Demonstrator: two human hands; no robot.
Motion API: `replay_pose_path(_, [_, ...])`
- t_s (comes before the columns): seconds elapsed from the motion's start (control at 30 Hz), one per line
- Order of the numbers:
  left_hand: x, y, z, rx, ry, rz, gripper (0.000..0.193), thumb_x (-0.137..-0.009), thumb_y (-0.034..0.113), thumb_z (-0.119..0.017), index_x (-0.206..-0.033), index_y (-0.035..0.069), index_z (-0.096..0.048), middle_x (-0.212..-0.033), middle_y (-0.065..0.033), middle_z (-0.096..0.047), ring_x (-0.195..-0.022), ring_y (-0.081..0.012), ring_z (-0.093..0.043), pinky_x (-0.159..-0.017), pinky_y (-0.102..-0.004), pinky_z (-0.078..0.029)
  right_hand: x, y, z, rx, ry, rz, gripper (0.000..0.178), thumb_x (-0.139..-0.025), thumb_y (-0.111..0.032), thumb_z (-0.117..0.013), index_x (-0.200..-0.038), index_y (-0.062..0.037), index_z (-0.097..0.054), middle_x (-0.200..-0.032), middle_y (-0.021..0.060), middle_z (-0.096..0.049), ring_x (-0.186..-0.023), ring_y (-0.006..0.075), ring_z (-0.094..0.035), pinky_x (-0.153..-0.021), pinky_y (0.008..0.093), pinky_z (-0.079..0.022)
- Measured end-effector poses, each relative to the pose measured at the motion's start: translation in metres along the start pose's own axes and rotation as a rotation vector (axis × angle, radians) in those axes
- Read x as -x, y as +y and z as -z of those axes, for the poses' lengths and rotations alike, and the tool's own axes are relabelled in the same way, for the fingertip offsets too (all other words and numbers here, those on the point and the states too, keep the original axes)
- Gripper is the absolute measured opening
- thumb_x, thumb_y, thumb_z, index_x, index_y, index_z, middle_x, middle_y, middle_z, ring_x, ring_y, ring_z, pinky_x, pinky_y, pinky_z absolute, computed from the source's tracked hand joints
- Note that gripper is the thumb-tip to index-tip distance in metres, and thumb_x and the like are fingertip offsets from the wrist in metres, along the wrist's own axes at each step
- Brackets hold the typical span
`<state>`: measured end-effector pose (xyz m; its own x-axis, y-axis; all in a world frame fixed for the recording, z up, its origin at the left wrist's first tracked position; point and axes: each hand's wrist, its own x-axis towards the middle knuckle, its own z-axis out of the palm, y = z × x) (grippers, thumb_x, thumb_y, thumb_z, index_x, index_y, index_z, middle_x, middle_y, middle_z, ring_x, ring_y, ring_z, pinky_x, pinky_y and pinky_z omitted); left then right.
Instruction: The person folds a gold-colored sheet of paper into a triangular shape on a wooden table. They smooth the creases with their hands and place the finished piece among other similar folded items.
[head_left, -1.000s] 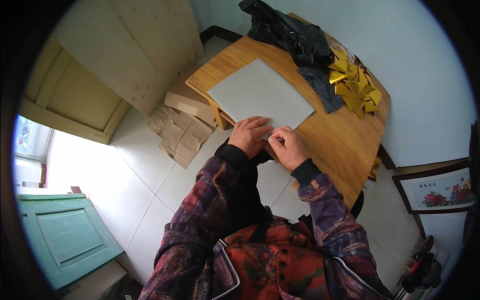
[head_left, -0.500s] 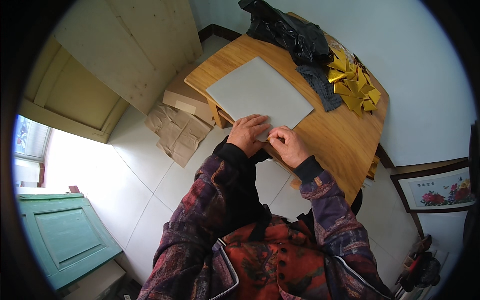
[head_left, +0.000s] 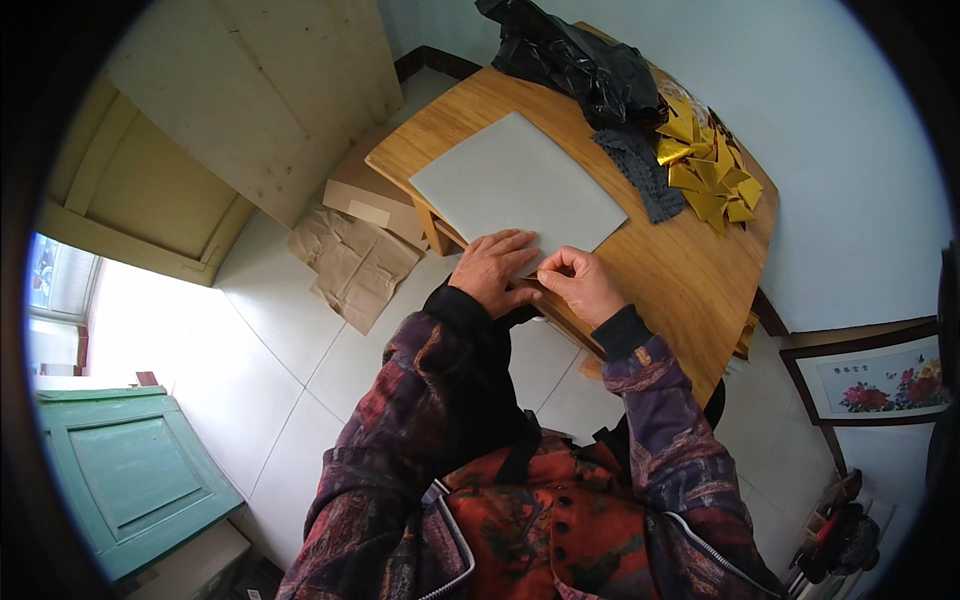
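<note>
A flat grey board (head_left: pixel 515 185) lies on the wooden table at its near left edge. My left hand (head_left: pixel 492 270) rests on the board's near corner, its fingers laid out and its thumb pointing toward my right hand. Beside it, my right hand (head_left: pixel 582 288) is closed in a pinch, thumb against forefinger, at the same corner. A thin brownish edge shows between the two hands. Most of whatever lies there is hidden by the fingers.
On the wooden table (head_left: pixel 690 290) are a heap of folded gold foil papers (head_left: pixel 715 175), a black plastic bag (head_left: pixel 580 70) and a dark grey cloth (head_left: pixel 640 175). Brown paper (head_left: pixel 355 262) lies on the floor at left. A framed flower picture (head_left: pixel 875 375) is at right.
My right hand has shifted slightly, its pinch still at the board's corner. A small yellowish bit seen at the fingertips before is now mostly hidden. My left hand has barely moved.
</note>
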<state>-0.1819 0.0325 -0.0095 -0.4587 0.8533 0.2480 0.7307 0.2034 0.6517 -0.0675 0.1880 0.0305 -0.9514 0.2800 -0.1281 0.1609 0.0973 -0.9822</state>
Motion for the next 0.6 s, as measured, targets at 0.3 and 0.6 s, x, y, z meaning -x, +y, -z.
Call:
replay_pose_path(0.3, [-0.002,0.001,0.005,-0.008,-0.05,-0.033,0.059,-0.078,0.036,-0.073,-0.128,0.009,-0.058,-0.143,-0.0093,-0.048,-0.137,-0.0304,-0.037,-0.112,-0.051,-0.026,0.014,0.007,0.015,0.174,0.087,0.01,0.014,-0.094,-0.013,-0.058,-0.097,0.0002,-0.063,-0.085,0.0021,-0.064,-0.08,0.0085,-0.055,-0.073,0.0254,-0.046])
replay_pose_path(0.6, [0.001,0.003,-0.001,-0.14,-0.023,-0.088,0.072,-0.064,0.013,-0.072,-0.133,0.011,-0.052,-0.145,-0.007,-0.046,-0.135,-0.0291,-0.038,-0.113,-0.047,-0.027,0.035,0.032,0.059,0.795,0.472,0.276,0.037,-0.084,-0.012,-0.065,-0.118,-0.0002,-0.056,-0.121,0.0167,-0.058,-0.113,0.0358,-0.052,-0.096,0.0435,-0.044])
